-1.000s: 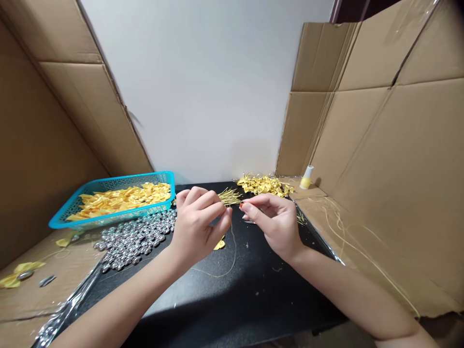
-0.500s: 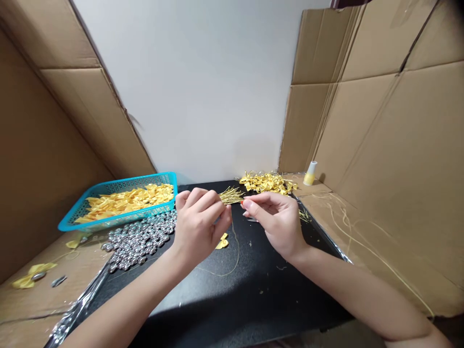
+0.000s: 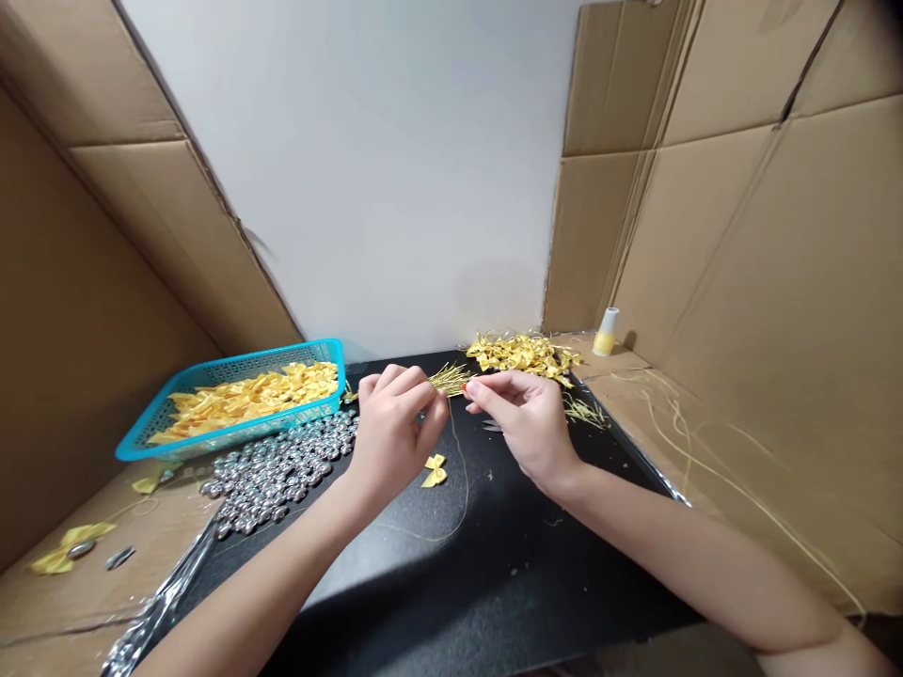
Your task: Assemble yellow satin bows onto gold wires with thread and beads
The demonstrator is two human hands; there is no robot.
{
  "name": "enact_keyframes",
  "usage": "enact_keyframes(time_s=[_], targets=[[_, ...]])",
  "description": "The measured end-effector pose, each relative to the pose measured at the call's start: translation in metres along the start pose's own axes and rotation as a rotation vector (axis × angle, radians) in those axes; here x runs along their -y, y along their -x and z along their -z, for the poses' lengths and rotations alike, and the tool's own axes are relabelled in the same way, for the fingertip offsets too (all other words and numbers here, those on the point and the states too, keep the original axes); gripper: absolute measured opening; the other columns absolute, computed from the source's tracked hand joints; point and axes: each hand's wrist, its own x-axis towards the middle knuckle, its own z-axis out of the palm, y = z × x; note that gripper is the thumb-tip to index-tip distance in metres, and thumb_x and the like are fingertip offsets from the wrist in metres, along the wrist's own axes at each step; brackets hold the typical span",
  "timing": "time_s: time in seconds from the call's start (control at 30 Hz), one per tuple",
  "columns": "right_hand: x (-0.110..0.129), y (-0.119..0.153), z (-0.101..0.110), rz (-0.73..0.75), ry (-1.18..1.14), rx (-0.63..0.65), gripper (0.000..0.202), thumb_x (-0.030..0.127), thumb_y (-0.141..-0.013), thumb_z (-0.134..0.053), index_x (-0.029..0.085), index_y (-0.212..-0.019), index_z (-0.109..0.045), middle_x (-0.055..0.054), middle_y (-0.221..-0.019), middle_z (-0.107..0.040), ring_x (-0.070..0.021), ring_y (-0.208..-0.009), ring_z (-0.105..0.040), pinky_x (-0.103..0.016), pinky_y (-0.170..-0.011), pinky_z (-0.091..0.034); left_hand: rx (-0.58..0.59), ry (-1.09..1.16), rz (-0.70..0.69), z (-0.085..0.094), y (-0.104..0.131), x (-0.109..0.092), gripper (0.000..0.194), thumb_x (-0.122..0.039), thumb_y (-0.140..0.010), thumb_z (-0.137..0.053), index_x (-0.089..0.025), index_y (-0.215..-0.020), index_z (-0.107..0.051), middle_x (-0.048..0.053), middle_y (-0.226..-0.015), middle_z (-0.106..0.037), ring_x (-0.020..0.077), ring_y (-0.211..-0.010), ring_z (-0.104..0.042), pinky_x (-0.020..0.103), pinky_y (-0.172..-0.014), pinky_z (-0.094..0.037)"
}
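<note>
While both hands were raised over the black work surface (image 3: 494, 592), the left hand (image 3: 395, 428) had its thumb and fingertips drawn nearly together, and the right hand (image 3: 540, 428) formed a close pinch facing it, probably for fine control; whether either gripped anything could not be told. A thread (image 3: 467, 498) dropped from near the left fingertips. Relative to surface centre, with 12 o'clock away from the person, the basket (image 3: 282, 419) stood at 10, presumably to contain its yellow bows (image 3: 246, 400); silver beads (image 3: 278, 475) lay before it, likely for left-side reach. Wire stems (image 3: 450, 380) lay at 12, likely bunched for easy picking, and a bow pile (image 3: 522, 355) at 1. Count: hands, two; basket, one; cone (image 3: 605, 337) at 1 to 2 o'clock, one; loose bow (image 3: 435, 472) near centre, one; beads, stems and heaped bows, too many to count.
</note>
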Motion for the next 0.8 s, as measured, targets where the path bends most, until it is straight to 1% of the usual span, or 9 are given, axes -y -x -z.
enact_keyframes(time_s=[0.1,0.27,0.4,0.53,0.67,0.8], targets=[[0.005,0.002,0.000,0.015,0.015,0.006,0.008,0.025,-0.070,-0.075,0.017,-0.071,-0.073,-0.003,-0.067,-0.073,-0.0144,-0.059,-0.069,-0.028,-0.060,-0.059,-0.005,0.031,0.013,0.002,0.001,-0.003,0.033,-0.020,-0.091,-0.049,-0.018,-0.058,-0.045,0.000,-0.062,-0.052,0.0165,-0.068,-0.045,0.034,-0.068,-0.030],[0.018,0.009,0.002,0.047,0.006,0.041,0.007,0.024,-0.070,-0.075,0.017,-0.070,-0.072,-0.003,-0.067,-0.073,-0.0131,-0.057,-0.068,-0.026,-0.057,-0.059,-0.015,0.048,0.005,0.012,0.002,-0.012,0.033,-0.020,-0.091,-0.048,-0.018,-0.058,-0.042,0.000,-0.061,-0.049,0.0163,-0.068,-0.044,0.034,-0.068,-0.030],[0.029,0.015,0.003,0.047,-0.014,0.089,0.008,0.022,-0.070,-0.074,0.016,-0.069,-0.069,-0.001,-0.065,-0.071,-0.0113,-0.056,-0.066,-0.023,-0.055,-0.057,0.022,0.078,0.001,0.019,0.003,-0.020,0.034,-0.020,-0.092,-0.046,-0.018,-0.058,-0.039,0.001,-0.061,-0.049,0.0164,-0.068,-0.044,0.035,-0.067,-0.029],[0.037,0.020,0.006,0.045,0.030,0.143,0.010,0.021,-0.073,-0.072,0.016,-0.070,-0.064,0.001,-0.062,-0.066,-0.0096,-0.054,-0.062,-0.021,-0.052,-0.054,0.062,0.072,0.019,0.024,0.004,-0.025,0.032,-0.019,-0.092,-0.045,-0.017,-0.060,-0.041,0.001,-0.063,-0.050,0.0166,-0.070,-0.045,0.035,-0.068,-0.029],[0.037,0.024,0.005,0.089,0.095,0.186,0.008,0.019,-0.076,-0.068,0.017,-0.072,-0.061,0.001,-0.063,-0.064,-0.0095,-0.055,-0.061,-0.022,-0.052,-0.053,0.051,0.022,-0.005,0.024,0.005,-0.025,0.032,-0.019,-0.092,-0.046,-0.018,-0.061,-0.042,0.001,-0.063,-0.050,0.0168,-0.071,-0.045,0.035,-0.069,-0.029],[0.029,0.024,0.001,0.127,0.104,0.164,0.007,0.019,-0.077,-0.067,0.017,-0.073,-0.061,0.001,-0.067,-0.065,-0.0099,-0.057,-0.061,-0.023,-0.054,-0.053,0.036,-0.014,-0.003,0.019,0.005,-0.023,0.034,-0.018,-0.092,-0.046,-0.018,-0.059,-0.039,0.001,-0.062,-0.049,0.0169,-0.070,-0.044,0.035,-0.067,-0.028]])
